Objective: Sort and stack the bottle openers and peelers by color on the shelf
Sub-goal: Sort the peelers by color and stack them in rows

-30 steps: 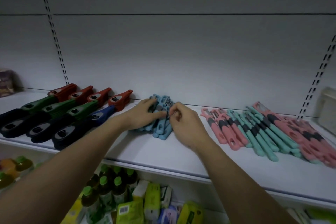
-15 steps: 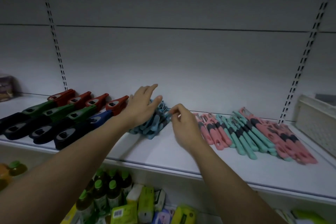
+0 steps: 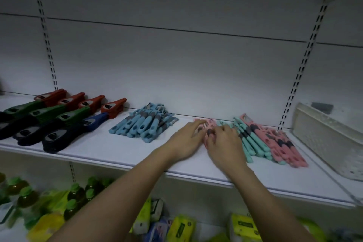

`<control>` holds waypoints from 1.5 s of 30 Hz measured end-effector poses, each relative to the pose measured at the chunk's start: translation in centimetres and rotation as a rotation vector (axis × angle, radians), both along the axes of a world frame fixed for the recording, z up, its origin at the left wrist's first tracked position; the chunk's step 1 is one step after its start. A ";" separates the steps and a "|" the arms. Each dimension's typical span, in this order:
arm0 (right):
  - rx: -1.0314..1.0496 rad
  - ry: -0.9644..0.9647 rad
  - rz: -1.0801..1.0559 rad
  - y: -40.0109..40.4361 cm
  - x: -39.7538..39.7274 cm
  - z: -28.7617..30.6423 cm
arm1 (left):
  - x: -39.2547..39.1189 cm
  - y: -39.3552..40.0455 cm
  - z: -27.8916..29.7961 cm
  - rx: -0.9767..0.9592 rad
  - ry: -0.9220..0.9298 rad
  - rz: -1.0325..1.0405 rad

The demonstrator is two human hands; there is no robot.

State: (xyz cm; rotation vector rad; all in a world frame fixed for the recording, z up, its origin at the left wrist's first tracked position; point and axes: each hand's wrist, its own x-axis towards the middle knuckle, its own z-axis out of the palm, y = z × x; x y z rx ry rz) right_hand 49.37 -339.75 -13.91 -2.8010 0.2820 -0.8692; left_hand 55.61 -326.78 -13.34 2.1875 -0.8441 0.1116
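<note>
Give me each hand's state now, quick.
Left hand: open, fingers lying straight on the pink peelers.
Right hand: fingers curled onto the same pink peelers; whether it actually grips one cannot be told.

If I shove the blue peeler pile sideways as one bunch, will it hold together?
Probably not: the blue peeler pile lies loose and fanned, so pieces may slide apart. The handles look rigid, so they shouldn't flex. The white shelf looks smooth, so they would likely slide rather than roll.

Your left hand (image 3: 185, 139) and right hand (image 3: 224, 143) have let go of the blue peelers (image 3: 144, 125) and moved right, and now both touch the pink peelers (image 3: 208, 125).
</note>
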 end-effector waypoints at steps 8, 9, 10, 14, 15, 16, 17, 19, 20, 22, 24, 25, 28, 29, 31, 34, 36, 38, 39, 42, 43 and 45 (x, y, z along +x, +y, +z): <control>-0.080 -0.012 -0.012 0.1 -0.2 -0.6 | 0.6 0.4 -1.0 0.058 0.009 0.014; -0.094 -0.009 -0.008 0.0 -0.2 -0.7 | 0.4 0.4 -0.9 0.063 -0.007 0.019; -0.096 -0.008 0.016 0.0 0.0 -0.7 | 0.3 0.4 -0.7 0.080 -0.028 0.020; -0.071 0.013 0.140 -0.4 0.3 -1.0 | -0.5 0.4 -0.2 0.117 -0.077 -0.011; -0.071 -0.001 0.148 -0.4 0.3 -0.9 | -0.8 0.5 -0.2 0.082 -0.107 -0.010; -0.079 -0.034 0.154 -0.3 0.3 -0.8 | -1.2 0.8 -0.1 0.038 -0.173 0.004; -0.082 -0.073 0.165 -0.1 0.1 -0.5 | -1.4 1.4 0.1 -0.003 -0.269 0.037; -0.047 -0.148 0.216 0.7 -0.2 0.2 | -1.0 3.8 0.8 -0.032 -0.468 0.141; 0.004 -0.171 0.250 1.2 -0.2 0.5 | -0.4 5.4 1.2 0.003 -0.538 0.201; 0.176 -0.133 0.302 2.9 0.6 1.5 | 0.9 9.0 1.9 0.177 -0.504 0.338; 0.321 0.028 0.321 5.0 2.4 2.2 | 2.0 11.8 1.6 0.363 -0.330 0.418; 0.346 0.125 0.335 6.0 3.5 2.4 | 2.4 12.7 1.2 0.399 -0.261 0.406; 0.276 0.302 0.400 8.8 6.9 2.2 | 3.5 14.2 0.2 0.329 -0.198 0.338; 0.237 0.337 0.403 9.4 7.9 2.1 | 3.8 14.4 0.1 0.308 -0.198 0.336; 0.201 0.377 0.380 9.9 9.4 2.5 | 4.2 14.7 -0.1 0.284 -0.209 0.350; 0.251 0.336 0.323 9.2 11.0 3.2 | 3.9 14.6 -0.1 0.319 -0.183 0.365; 0.362 0.247 0.307 8.5 11.4 3.0 | 3.8 14.7 0.1 0.303 -0.126 0.404; 0.503 0.158 0.311 8.1 10.9 2.5 | 3.8 15.0 0.3 0.267 -0.049 0.431; 0.524 0.147 0.304 7.9 10.6 2.3 | 3.7 15.1 0.3 0.260 -0.021 0.430; 0.426 0.245 0.251 7.6 9.5 2.7 | 3.7 15.2 0.2 0.249 -0.029 0.410; 0.396 0.293 0.244 7.6 9.3 3.0 | 3.7 15.2 0.2 0.229 -0.031 0.399; 0.347 0.371 0.247 7.6 9.4 3.4 | 3.9 15.4 0.2 0.230 -0.023 0.359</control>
